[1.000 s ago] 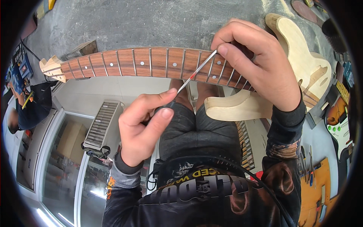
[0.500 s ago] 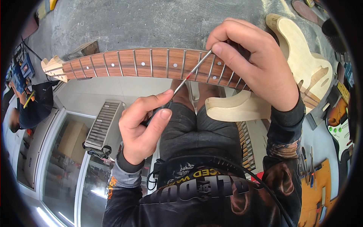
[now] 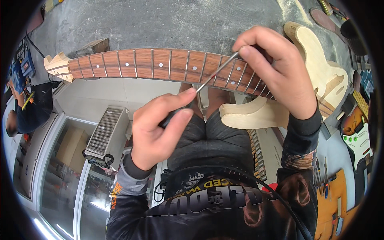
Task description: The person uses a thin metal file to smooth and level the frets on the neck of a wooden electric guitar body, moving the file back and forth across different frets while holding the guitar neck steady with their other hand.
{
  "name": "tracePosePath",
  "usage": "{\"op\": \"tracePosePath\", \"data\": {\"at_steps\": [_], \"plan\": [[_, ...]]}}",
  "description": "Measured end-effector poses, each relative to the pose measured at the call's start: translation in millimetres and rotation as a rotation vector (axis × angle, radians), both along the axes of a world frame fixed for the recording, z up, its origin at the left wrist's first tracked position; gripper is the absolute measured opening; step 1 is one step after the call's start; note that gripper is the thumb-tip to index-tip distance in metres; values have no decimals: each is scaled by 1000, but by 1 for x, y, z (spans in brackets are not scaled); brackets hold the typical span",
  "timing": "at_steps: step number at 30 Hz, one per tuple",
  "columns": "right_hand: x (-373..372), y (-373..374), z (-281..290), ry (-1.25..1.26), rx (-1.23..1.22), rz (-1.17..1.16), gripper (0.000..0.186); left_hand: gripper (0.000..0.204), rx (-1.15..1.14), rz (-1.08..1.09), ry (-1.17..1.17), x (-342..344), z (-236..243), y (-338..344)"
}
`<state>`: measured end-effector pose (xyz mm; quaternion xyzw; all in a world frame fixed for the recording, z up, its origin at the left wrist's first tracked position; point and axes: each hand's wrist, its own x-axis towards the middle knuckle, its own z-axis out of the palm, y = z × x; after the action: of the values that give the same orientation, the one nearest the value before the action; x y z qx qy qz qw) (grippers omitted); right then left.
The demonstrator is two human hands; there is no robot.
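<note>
A slim metal rod-like tool (image 3: 218, 73), with a faint reddish mark midway, slants over the fretted guitar neck (image 3: 162, 72). My left hand (image 3: 160, 124) closes on its lower end, thumb and forefinger foremost; something dark, perhaps its handle, shows between the fingers. The thumb and forefinger of my right hand (image 3: 280, 72) pinch the tool's upper end above the fretboard. The neck is reddish-brown with metal frets and pale dots, and ends in a light wooden headstock (image 3: 60, 67). It joins a pale unpainted guitar body (image 3: 316, 52), partly hidden behind my right hand and wrist.
A wood block (image 3: 95, 46) sits behind the neck on the grey worktop (image 3: 172, 24). Right of me are a sunburst guitar with a white pickguard (image 3: 362, 140) and tools on an orange-brown board (image 3: 334, 196). Another person (image 3: 36, 106) works at far left.
Both hands and the tool appear slightly farther right, and the tool slants a little less steeply. The neck has also shifted slightly right in the view. Both grips remain.
</note>
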<state>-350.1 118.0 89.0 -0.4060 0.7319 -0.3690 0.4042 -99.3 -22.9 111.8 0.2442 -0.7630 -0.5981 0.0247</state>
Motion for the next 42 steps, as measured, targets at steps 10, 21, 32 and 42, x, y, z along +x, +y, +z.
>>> {"op": "tracePosePath", "data": {"at_steps": [10, 21, 32, 42], "plan": [[-7, 10, -2, 64, -4, -34, 8, 42, -306, -212, -25, -24, 5, -10], [0, -3, -1, 59, -38, 87, 9, 30, 487, 277, -128, 11, 10, 6], [-8, 16, 2, -49, 79, -107, 11, 47, -642, -292, 66, -26, -3, -6], [-2, -2, -8, 6, -103, 39, 8, 44, 1225, 340, -270, -3, 16, -19]]}}
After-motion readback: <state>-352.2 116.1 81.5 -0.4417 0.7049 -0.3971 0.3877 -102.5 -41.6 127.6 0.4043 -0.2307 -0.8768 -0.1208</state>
